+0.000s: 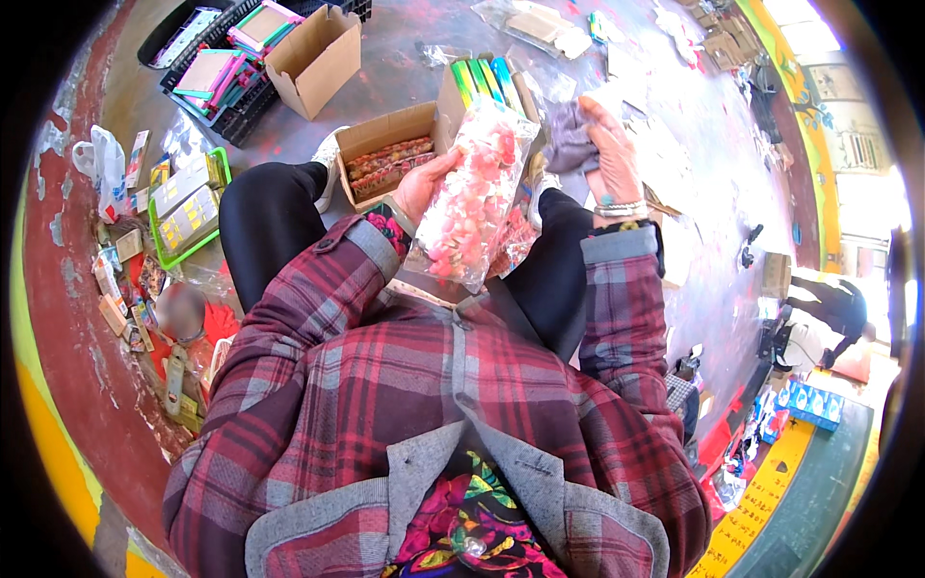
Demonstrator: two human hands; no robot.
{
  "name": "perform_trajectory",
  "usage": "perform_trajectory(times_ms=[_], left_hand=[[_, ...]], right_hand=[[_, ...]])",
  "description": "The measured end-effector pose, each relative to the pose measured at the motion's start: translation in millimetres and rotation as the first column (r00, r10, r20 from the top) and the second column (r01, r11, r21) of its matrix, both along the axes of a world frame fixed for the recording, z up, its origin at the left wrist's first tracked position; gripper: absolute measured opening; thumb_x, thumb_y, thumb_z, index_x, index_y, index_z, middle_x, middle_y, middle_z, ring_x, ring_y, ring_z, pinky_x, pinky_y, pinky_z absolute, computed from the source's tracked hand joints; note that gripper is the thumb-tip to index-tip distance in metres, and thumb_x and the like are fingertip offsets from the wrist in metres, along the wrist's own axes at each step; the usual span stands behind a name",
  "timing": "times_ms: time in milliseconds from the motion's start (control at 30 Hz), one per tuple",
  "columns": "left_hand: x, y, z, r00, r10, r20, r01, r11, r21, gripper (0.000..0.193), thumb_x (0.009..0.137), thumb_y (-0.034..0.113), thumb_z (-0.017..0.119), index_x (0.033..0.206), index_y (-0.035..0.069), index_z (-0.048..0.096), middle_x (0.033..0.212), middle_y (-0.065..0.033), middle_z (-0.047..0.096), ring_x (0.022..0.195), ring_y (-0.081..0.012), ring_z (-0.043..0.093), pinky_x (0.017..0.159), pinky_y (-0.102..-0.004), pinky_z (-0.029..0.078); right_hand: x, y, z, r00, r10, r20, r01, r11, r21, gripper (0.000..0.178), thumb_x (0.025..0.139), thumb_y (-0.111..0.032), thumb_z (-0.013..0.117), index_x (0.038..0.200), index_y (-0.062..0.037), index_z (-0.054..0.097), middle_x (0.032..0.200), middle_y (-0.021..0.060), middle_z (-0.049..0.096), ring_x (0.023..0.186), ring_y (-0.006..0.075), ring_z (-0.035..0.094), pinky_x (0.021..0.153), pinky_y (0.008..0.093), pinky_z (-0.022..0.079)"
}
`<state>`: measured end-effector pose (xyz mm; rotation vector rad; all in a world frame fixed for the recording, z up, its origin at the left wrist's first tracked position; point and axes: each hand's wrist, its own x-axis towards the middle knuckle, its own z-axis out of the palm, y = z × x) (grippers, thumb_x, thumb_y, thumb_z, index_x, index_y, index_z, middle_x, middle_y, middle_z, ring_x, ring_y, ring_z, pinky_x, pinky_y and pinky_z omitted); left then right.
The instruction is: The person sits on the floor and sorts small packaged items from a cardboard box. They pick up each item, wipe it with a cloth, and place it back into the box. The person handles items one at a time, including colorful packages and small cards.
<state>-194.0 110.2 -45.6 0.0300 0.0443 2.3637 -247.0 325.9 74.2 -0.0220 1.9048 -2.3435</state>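
Note:
My left hand (pixel 425 189) is closed on the side of a clear plastic bag (pixel 474 197) packed with small pink and white pieces, whose kind I cannot make out. The bag hangs tilted between my knees. A crumpled grey-purple cloth (pixel 567 137) is gripped in my right hand (pixel 614 149), raised beside the bag's top right corner. Behind my left hand stands an open cardboard box (pixel 361 144) with red patterned packets (pixel 390 166) in it. Beyond the bag, another box holds green, yellow and blue packs (pixel 485 79). A second clear bag (pixel 516 241) with reddish contents lies partly hidden below.
An upright cardboard box (pixel 313 63) stands by a black crate (pixel 241 118) of pink and teal frames. Left of my knee sits a green basket (pixel 166 252) with grey-yellow packs. Clear plastic wrappers (pixel 530 21) lie on the floor. Another person (pixel 819 323) bends over at the right.

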Motion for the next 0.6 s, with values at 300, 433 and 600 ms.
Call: perform_trajectory(times_ms=[300, 433, 600], left_hand=[[-3, -3, -5, 0.998, 0.065, 0.005, -0.065, 0.998, -0.011, 0.043, 0.093, 0.032, 0.040, 0.125, 0.004, 0.042, 0.121, -0.0137, 0.052, 0.107, -0.0257, 0.054, 0.096, -0.0414, 0.040], [-16, -9, -38, 0.936, 0.342, -0.087, -0.352, 0.886, -0.300, 0.041, 0.093, 0.033, 0.040, 0.122, 0.004, 0.047, 0.119, -0.0103, 0.053, 0.108, -0.0208, 0.053, 0.096, -0.0376, 0.039], [-25, -21, -16, 0.989, 0.087, -0.115, -0.102, 0.986, -0.128, 0.044, 0.093, 0.035, 0.040, 0.123, 0.003, 0.047, 0.118, -0.0103, 0.054, 0.106, -0.0206, 0.054, 0.094, -0.0376, 0.041]], right_hand=[[13, -72, -51, 0.830, 0.313, -0.462, 0.061, 0.772, 0.632, 0.053, 0.064, 0.006, 0.036, 0.114, -0.0044, 0.052, 0.115, 0.0164, 0.053, 0.114, 0.0297, 0.048, 0.097, 0.0348, 0.036], [41, -89, -45, 0.692, 0.507, -0.513, 0.011, 0.704, 0.710, 0.054, 0.061, 0.008, 0.043, 0.113, -0.0035, 0.053, 0.115, 0.0161, 0.053, 0.116, 0.0315, 0.045, 0.100, 0.0384, 0.032], [86, -93, -43, 0.524, 0.680, -0.513, -0.079, 0.638, 0.766, 0.052, 0.063, 0.009, 0.044, 0.113, -0.0045, 0.054, 0.115, 0.0133, 0.054, 0.116, 0.0281, 0.047, 0.101, 0.0438, 0.029]])
